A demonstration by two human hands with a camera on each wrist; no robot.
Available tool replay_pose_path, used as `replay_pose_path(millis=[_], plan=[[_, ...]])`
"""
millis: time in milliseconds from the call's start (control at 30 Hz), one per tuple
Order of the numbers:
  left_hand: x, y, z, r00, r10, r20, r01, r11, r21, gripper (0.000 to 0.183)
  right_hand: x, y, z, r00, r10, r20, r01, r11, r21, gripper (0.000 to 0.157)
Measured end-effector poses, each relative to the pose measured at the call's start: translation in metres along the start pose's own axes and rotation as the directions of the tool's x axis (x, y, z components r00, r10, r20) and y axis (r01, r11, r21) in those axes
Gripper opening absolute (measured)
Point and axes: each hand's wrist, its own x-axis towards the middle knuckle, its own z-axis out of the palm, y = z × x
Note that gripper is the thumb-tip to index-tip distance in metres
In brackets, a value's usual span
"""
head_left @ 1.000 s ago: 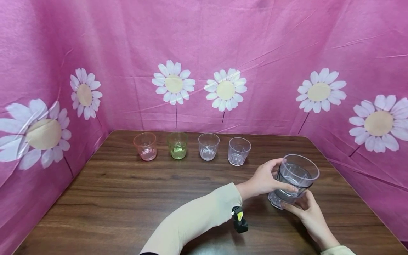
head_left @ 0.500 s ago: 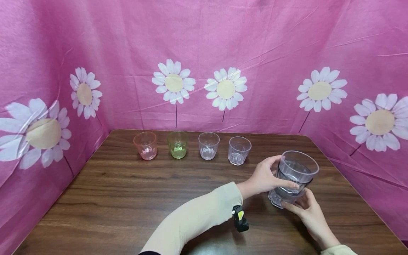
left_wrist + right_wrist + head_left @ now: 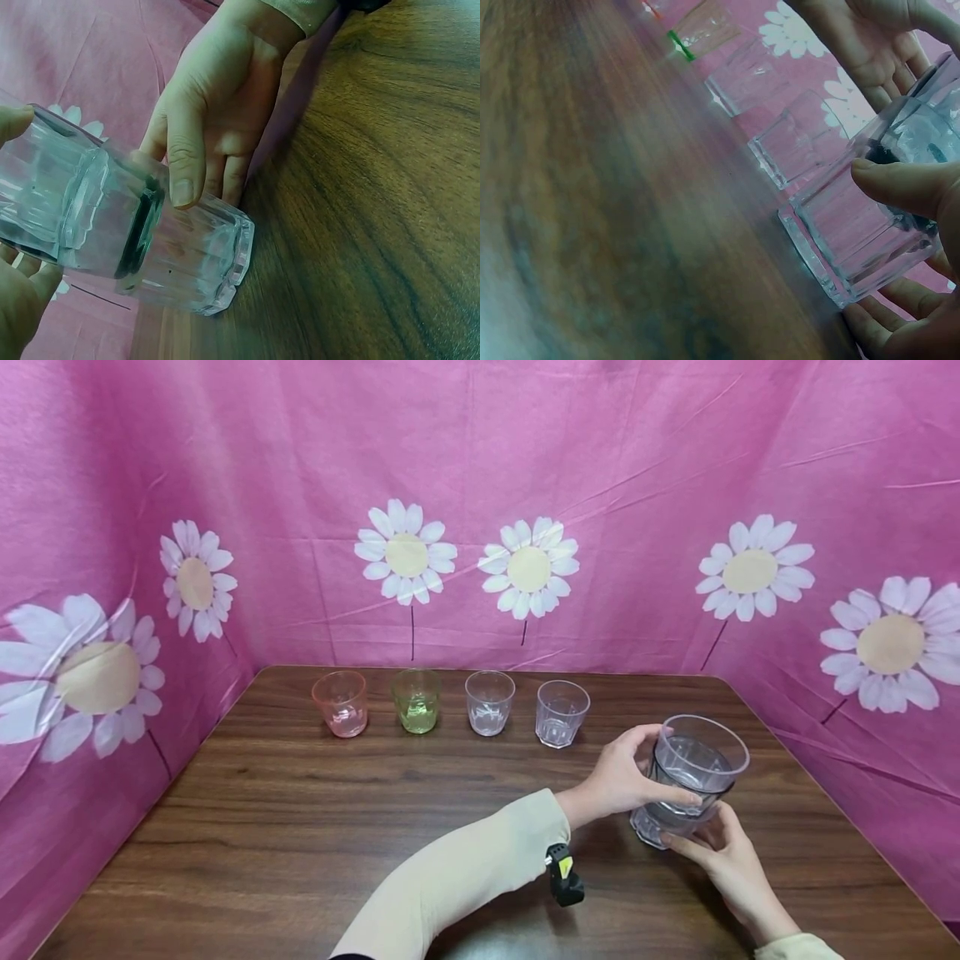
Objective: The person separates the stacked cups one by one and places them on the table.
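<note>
Nested tumblers (image 3: 697,774), clear with a dark-grey one between, are held upright, slightly tilted, at the right of the table (image 3: 360,827); the left hand (image 3: 626,778) grips the upper part, the right hand (image 3: 726,858) the lowest cup. This part looks unfinished. Farther back, an orange-pink tumbler (image 3: 341,704), green tumbler (image 3: 417,703), clear tumbler (image 3: 490,705) and faceted tumbler (image 3: 562,717) stand apart, seemingly done. Some fingers hide behind the stack; its cup count and base contact are unclear.

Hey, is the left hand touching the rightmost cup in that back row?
Apart. The head view shows a strip of tabletop between the left hand and that clear cup.
</note>
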Motion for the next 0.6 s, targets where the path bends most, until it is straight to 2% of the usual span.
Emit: replay_pose_path(millis=[267, 467, 600], plan=[[0.0006, -0.0012, 0.0030, 1.000, -0.015, 0.013, 0.014, 0.998, 0.056, 0.076, -0.0003, -0.0009, 0.0004, 1.000, 0.017, -0.001, -0.017, 1.000, -0.007, 0.063], [0.0021, 0.0037, 0.0028, 0.999, -0.046, 0.024, 0.045, 0.999, 0.019, 0.076, -0.0007, -0.0019, 0.0000, 1.000, 0.026, -0.003, -0.026, 1.000, -0.013, 0.064], [0.0034, 0.0075, 0.0019, 0.997, -0.069, 0.021, 0.068, 0.997, 0.033, 0.072, -0.0010, -0.0022, -0.0002, 1.000, 0.030, -0.005, -0.030, 0.999, -0.013, 0.064]])
